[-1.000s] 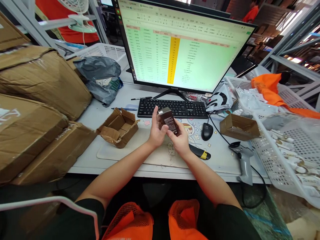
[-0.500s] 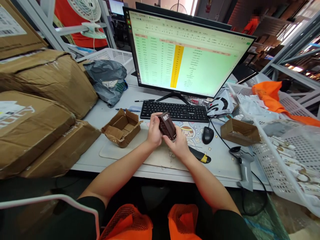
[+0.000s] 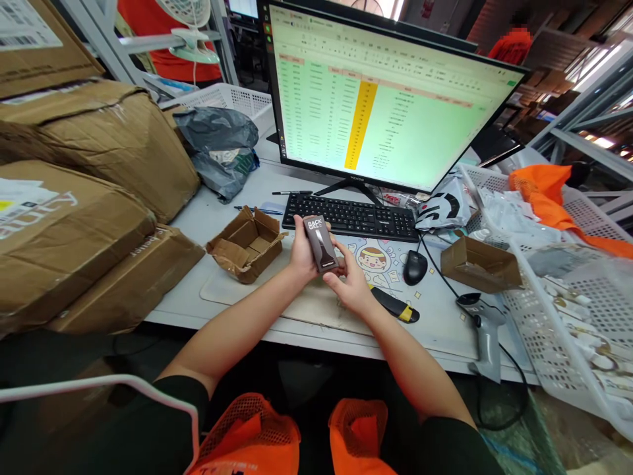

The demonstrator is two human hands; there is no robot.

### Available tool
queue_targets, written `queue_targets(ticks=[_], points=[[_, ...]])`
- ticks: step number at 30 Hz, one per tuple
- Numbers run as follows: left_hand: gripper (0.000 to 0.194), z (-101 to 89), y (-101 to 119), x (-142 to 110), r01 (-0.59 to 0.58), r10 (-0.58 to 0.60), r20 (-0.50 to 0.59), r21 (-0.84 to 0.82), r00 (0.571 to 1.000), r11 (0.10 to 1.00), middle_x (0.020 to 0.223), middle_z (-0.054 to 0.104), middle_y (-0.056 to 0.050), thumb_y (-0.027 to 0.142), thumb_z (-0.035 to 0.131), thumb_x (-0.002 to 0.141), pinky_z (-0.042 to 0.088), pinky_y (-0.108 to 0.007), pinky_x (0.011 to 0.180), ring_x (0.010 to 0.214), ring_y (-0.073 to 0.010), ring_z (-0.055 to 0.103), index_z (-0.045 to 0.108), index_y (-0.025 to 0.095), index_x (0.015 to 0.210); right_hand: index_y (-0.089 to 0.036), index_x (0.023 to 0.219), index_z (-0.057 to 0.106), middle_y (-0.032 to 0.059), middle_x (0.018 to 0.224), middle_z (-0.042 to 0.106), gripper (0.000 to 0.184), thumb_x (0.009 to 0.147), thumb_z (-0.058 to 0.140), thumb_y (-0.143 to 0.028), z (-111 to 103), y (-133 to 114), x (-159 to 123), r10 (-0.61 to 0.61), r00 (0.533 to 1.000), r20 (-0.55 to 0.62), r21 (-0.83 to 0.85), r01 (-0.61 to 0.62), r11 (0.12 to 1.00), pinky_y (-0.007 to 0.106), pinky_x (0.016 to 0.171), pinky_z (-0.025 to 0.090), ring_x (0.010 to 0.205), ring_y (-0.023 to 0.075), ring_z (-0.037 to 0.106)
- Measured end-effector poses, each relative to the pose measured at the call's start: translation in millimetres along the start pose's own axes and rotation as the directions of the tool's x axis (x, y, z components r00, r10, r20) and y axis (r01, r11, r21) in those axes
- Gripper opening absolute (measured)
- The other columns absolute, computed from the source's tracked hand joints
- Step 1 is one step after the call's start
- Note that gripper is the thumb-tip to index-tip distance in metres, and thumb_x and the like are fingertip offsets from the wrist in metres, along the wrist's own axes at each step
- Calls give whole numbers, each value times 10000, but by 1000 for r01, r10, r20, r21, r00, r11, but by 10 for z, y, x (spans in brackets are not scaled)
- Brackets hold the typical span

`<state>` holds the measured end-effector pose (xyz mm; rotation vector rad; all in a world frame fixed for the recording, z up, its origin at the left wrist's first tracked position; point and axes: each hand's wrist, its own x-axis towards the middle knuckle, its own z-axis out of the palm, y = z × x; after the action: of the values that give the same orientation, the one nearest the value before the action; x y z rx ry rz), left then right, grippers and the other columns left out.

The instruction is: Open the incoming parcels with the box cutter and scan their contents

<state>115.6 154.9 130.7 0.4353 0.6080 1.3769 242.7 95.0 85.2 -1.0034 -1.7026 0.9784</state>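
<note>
A small dark brown box (image 3: 320,244) with white lettering "BACK GEL" is held tilted above the front of the desk, its printed face turned up. My left hand (image 3: 302,252) is closed around its left side. Close by its lower right edge is my right hand (image 3: 352,282), thumb and fingers apart; the fingertips reach the box's side and are partly hidden there. Below and right of the hands lies a black and yellow cutter (image 3: 395,305). Left of them stands an open, torn cardboard box (image 3: 247,245).
Behind the hands are a keyboard (image 3: 346,216) and a monitor (image 3: 386,99). To the right are a mouse (image 3: 415,266), an open carton (image 3: 479,264), a barcode scanner (image 3: 487,330) and a white basket (image 3: 539,323). Large cartons (image 3: 74,244) and a grey plastic bag (image 3: 220,148) crowd the left.
The brown box has been turned so its front face shows upward. My right hand has loosened, its thumb now off the box, while my left hand keeps hold. The view has shifted slightly.
</note>
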Motion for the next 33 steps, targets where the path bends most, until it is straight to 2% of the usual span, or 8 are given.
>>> queue_targets(ticks=[3,7,10,15,21,28,30,33], points=[[634,-4,-27,11,-118,120,-34,42,992,992,820,701,-39,837,506,926,534,-264,554,637,-162,678,579,207,929,-198,1602,345,84,1042,730,835,951,631,-635,53,22,6,35,999,-39,117,-31,993,400,743,631,836,243,718],[549,4,-44,-3,-247,246,21,63,969,967,1030,738,-39,787,580,914,591,-310,750,912,-216,742,586,254,1042,-218,1395,574,103,1150,726,601,876,710,-492,-50,-47,53,-72,958,-279,-247,1,969,435,878,601,892,247,694],[603,-7,-31,-29,-268,255,117,109,960,957,995,721,-34,796,692,831,604,-345,822,994,-259,742,578,280,1120,-218,1269,636,109,1148,735,468,861,711,-435,-135,-103,80,-166,926,-338,-395,20,918,464,966,567,981,276,691],[645,-56,-68,-62,-356,331,204,96,921,930,916,702,0,780,759,791,588,-266,661,792,-195,750,528,267,1108,-209,1171,653,91,1036,747,433,870,724,-512,-62,-78,40,-86,967,-241,-335,0,942,389,825,582,906,263,700],[763,-130,-95,-42,-359,287,311,206,906,910,781,690,36,847,735,744,537,-214,506,562,-159,708,457,255,1136,-214,905,626,45,787,687,370,884,701,-576,33,-24,-29,-23,983,-182,-439,-60,897,312,625,486,693,217,631],[689,-80,-78,-36,-363,333,224,108,916,925,765,695,18,868,661,798,549,-249,523,601,-181,713,523,257,1084,-207,1050,638,42,892,721,403,880,751,-554,113,-28,-50,-107,962,-253,-298,27,954,333,693,559,760,216,684],[653,-51,-86,-24,-367,351,179,59,919,928,826,723,-6,827,680,819,578,-268,592,695,-195,741,564,252,1108,-201,1173,631,67,1006,729,416,902,748,-494,91,-13,-27,-203,925,-320,-305,102,947,359,781,593,867,228,703],[633,-20,-107,-30,-371,362,154,35,919,928,998,762,-45,729,737,835,613,-321,765,902,-235,771,592,257,1232,-213,1364,588,110,1171,691,439,951,676,-334,-10,26,35,-387,824,-414,-462,176,869,434,954,586,1073,259,677]])
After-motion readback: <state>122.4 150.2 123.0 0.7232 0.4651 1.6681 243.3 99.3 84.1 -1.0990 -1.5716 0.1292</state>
